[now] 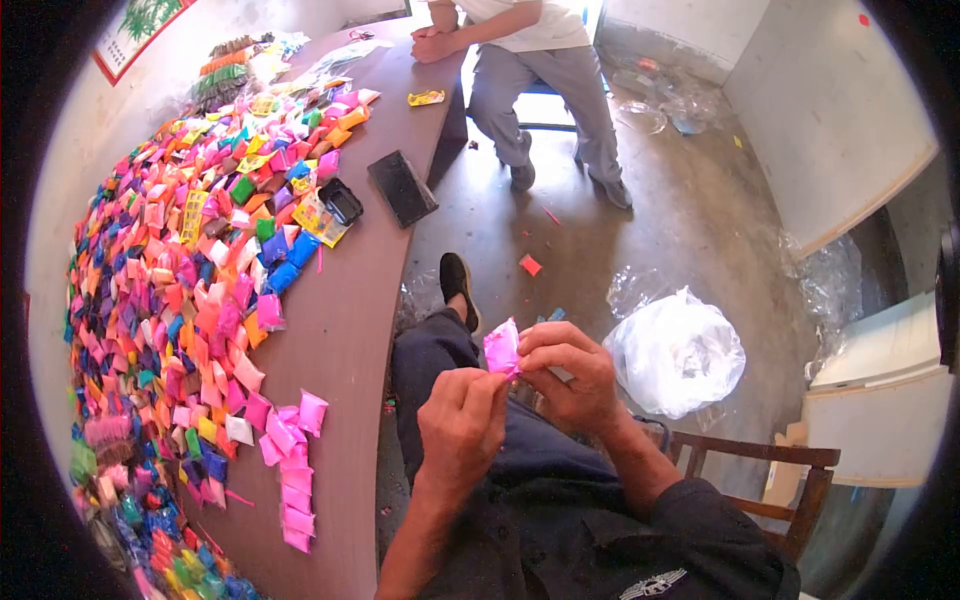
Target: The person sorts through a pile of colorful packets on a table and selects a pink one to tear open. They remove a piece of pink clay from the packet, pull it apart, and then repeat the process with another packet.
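Note:
A small shiny pink packet (501,347) is held up in front of my body, above my lap. My left hand (462,420) is closed, its thumb and fingertips pinching the packet's lower edge. Against the packet's right side, my right hand (570,378) also pinches, with curled fingers. The fingertips hide the packet's lower end. On the table to my left lies a short column of similar pink packets (296,495), beside a large heap of many-coloured packets (190,290).
A dark phone-like slab (402,188) and a black case (341,201) lie on the brown table (335,350). A seated person (530,70) rests hands at its far end. A white plastic bag (675,352) stands on the floor, near a wooden chair (790,480).

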`<state>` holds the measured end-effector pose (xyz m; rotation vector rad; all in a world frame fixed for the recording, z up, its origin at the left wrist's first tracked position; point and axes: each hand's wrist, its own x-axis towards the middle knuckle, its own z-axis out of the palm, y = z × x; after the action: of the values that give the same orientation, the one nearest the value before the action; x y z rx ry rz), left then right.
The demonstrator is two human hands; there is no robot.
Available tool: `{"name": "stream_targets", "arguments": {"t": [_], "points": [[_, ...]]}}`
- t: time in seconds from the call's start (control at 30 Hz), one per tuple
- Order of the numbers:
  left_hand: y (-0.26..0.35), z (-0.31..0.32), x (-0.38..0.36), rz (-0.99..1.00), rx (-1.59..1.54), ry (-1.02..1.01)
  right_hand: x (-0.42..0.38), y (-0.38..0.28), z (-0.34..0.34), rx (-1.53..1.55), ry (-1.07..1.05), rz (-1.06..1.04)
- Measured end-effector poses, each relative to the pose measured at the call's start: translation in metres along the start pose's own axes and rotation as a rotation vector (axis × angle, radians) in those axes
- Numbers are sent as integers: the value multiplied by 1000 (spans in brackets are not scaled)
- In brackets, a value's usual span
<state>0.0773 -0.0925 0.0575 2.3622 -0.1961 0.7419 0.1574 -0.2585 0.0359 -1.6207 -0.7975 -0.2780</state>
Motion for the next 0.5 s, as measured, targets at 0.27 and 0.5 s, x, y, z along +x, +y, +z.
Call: {"name": "stream_targets", "arguments": {"t": [0.27,0.5], "points": [[0,-10,-4,-295,-314,-94,3,-6,-1,-49,-108,-24],[-1,-10,-3,-377,-375,-82,-2,-4,5,21,-136,158]]}}
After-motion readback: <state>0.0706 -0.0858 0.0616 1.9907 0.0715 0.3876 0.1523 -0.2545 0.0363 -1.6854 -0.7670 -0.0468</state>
